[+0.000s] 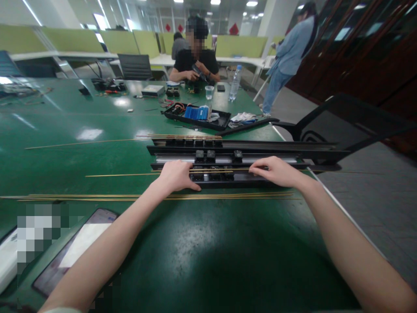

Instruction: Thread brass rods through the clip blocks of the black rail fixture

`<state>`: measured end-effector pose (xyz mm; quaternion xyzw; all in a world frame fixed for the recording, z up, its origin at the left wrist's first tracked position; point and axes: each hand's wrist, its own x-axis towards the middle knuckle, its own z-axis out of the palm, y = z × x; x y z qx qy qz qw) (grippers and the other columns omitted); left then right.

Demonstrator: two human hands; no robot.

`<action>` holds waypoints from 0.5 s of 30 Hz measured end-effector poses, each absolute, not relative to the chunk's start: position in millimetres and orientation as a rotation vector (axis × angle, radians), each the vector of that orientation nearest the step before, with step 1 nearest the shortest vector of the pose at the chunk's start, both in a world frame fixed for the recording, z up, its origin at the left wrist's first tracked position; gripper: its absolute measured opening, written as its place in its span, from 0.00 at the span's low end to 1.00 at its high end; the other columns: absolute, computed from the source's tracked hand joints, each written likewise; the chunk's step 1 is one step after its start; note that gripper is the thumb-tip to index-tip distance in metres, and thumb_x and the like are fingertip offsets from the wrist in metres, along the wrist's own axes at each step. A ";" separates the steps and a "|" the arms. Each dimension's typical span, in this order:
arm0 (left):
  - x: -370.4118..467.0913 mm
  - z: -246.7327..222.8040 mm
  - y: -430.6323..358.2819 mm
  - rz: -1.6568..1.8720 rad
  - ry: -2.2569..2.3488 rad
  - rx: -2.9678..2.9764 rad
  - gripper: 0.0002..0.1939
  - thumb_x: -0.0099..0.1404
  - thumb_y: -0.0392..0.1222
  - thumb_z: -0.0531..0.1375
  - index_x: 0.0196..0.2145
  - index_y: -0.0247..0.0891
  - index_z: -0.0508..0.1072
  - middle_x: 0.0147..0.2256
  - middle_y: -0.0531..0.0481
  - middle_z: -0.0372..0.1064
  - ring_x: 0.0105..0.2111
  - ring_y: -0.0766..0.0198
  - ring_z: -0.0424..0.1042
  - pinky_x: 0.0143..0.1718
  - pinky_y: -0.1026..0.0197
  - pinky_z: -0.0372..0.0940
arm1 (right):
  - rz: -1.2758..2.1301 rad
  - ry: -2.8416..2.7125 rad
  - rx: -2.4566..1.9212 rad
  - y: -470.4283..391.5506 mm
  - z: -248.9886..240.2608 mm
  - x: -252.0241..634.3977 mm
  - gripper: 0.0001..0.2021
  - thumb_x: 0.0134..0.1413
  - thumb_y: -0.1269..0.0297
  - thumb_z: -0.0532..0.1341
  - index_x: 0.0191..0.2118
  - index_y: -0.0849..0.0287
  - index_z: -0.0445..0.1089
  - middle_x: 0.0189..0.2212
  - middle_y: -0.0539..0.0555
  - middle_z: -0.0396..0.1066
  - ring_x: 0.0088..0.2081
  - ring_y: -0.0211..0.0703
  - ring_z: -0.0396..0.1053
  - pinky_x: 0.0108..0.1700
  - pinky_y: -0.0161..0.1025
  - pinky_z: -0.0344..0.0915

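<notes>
A green table (195,261) carries black rails (176,150) side by side. A left hand (176,175) spans the near rail (241,184), its grip impossible to judge; the right hand (275,171) pinches a rod (243,170) lengthwise over that rail. Work looks partway: other rods (208,138) top the far rail (276,144), while the near one appears unfinished and loose rods (228,196) lie beside it.

Tabletop (202,278): green. Rods (228,196): brass-gold. Rails (276,152): black. Tray (195,123): black. Pack (196,113): blue. Sheet (83,243): off-white. Partitions (241,45): yellow-green. Chair (345,115): black. Cabinets (371,65): dark reddish brown. Wall diamonds (234,29): red.
</notes>
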<state>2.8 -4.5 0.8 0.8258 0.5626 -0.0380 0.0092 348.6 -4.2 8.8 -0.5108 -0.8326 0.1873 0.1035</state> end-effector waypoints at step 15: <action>1.1 -2.1 -4.4 -0.089 1.747 2.594 0.39 0.45 0.76 0.63 0.41 0.40 0.75 0.39 0.40 0.79 0.42 0.43 0.77 0.39 0.53 0.68 | 0.639 -2.443 -1.569 -3.3 12.4 359.3 0.17 0.61 0.51 0.57 0.37 0.53 0.81 0.34 0.52 0.81 0.35 0.49 0.76 0.40 0.41 0.70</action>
